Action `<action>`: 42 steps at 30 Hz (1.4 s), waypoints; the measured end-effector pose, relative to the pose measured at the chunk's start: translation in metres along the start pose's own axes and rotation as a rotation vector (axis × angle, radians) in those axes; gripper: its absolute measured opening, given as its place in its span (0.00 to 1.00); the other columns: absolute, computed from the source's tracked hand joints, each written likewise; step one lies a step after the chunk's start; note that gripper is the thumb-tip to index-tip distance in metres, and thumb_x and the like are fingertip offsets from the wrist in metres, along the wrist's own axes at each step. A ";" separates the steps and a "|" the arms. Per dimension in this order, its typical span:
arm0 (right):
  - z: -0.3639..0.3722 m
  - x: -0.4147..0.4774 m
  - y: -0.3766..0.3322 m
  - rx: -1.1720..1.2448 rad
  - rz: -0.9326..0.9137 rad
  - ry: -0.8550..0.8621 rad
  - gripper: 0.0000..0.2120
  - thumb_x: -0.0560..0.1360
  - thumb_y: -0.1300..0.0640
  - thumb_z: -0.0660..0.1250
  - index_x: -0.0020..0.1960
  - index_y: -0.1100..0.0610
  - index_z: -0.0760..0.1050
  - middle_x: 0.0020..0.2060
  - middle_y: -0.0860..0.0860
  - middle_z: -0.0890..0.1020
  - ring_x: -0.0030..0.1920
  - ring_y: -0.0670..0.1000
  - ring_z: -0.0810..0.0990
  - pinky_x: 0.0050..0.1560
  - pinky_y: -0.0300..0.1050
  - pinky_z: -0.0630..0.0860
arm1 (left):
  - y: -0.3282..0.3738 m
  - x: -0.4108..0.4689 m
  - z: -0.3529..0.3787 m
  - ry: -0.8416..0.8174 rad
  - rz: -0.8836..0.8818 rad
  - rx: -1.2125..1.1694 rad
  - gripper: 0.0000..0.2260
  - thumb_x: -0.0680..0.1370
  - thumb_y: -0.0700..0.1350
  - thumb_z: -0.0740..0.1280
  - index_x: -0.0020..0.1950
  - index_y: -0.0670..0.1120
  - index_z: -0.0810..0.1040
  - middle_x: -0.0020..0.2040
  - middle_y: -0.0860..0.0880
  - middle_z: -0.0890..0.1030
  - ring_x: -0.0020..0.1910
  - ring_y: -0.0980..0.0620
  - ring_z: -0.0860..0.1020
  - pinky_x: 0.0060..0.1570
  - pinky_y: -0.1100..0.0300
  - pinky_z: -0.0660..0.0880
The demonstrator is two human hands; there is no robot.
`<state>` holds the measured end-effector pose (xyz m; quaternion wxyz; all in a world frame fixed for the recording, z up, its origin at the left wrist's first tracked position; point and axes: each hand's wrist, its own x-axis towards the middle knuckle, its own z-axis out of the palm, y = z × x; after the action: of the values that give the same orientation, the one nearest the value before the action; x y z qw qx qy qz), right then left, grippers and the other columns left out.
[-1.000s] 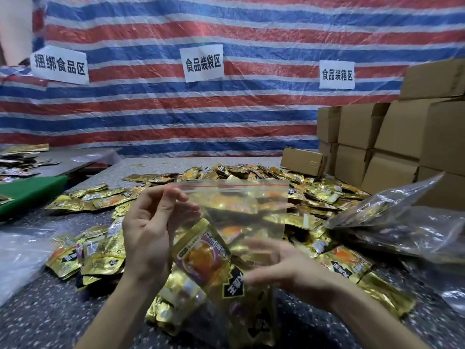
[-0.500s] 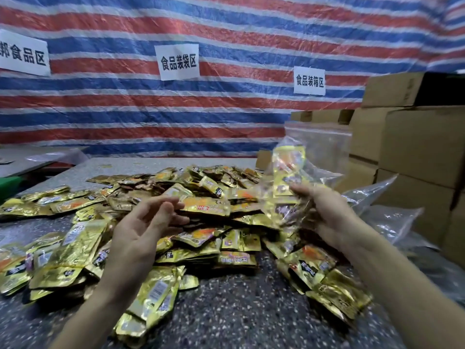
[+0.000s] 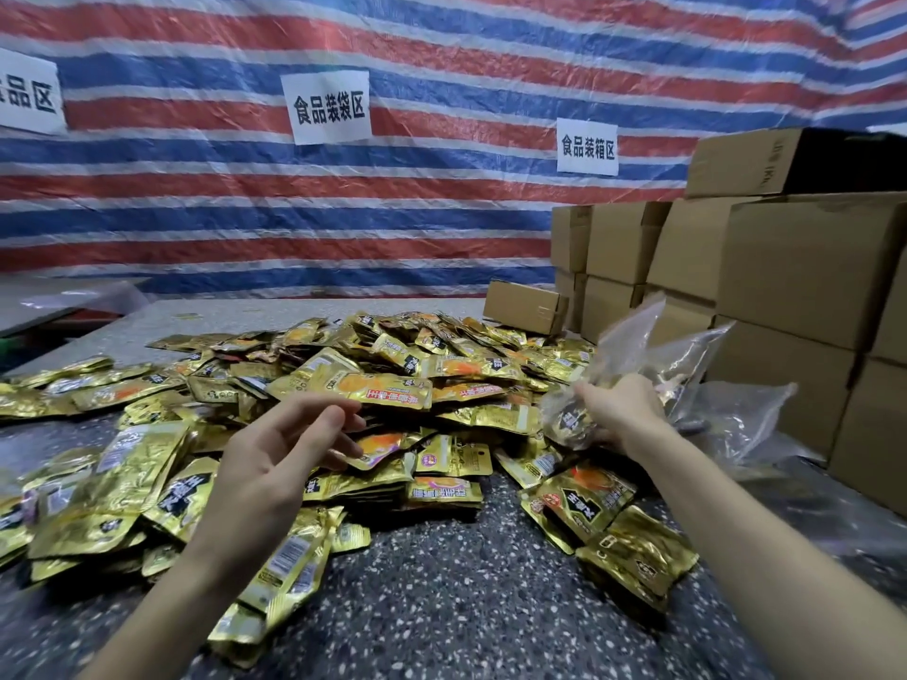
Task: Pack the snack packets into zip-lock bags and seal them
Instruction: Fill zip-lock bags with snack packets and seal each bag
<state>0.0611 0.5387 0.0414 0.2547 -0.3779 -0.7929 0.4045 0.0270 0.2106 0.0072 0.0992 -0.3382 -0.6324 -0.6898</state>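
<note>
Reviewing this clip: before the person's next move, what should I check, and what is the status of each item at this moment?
1. Right hand grips the filled zip-lock bag: ok.
2. The bag's zip is pressed closed: cannot tell, as the top is blurred.
3. Left hand is free, fingers relaxed, holding nothing: ok.
4. Snack packets are within the left hand's reach: ok, the pile lies just beneath it.
5. More clear bags are available: ok, a heap lies right of the pile by the cardboard boxes.

Right hand [image 3: 621, 409] has carried the filled bag [image 3: 564, 423] rightward and lower
</note>
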 end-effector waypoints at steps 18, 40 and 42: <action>0.111 -0.138 -0.029 0.430 -0.790 -0.378 0.02 0.77 0.57 0.72 0.47 0.51 0.79 0.40 0.45 0.83 0.42 0.44 0.82 0.41 0.39 0.78 | -0.003 0.000 -0.009 0.068 0.002 0.210 0.04 0.81 0.44 0.66 0.53 0.48 0.81 0.45 0.52 0.83 0.46 0.54 0.81 0.47 0.59 0.79; 0.118 -0.124 -0.011 0.536 -0.738 -0.452 0.13 0.75 0.60 0.72 0.45 0.41 0.80 0.43 0.42 0.83 0.43 0.45 0.81 0.45 0.46 0.78 | -0.024 -0.032 -0.222 0.497 -0.863 1.591 0.07 0.78 0.49 0.66 0.45 0.46 0.73 0.52 0.43 0.81 0.52 0.41 0.78 0.44 0.54 0.68; 0.117 -0.123 -0.011 0.543 -0.735 -0.451 0.14 0.75 0.61 0.72 0.45 0.41 0.80 0.42 0.42 0.83 0.43 0.45 0.81 0.44 0.46 0.78 | -0.020 -0.030 -0.227 0.577 -0.824 1.560 0.03 0.75 0.44 0.68 0.46 0.45 0.77 0.48 0.42 0.81 0.48 0.40 0.79 0.43 0.54 0.67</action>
<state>0.0458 0.3823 -0.0252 0.2916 0.1028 -0.7751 0.5511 -0.0387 -0.0077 -0.0203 0.1992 0.2603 -0.9386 -0.1073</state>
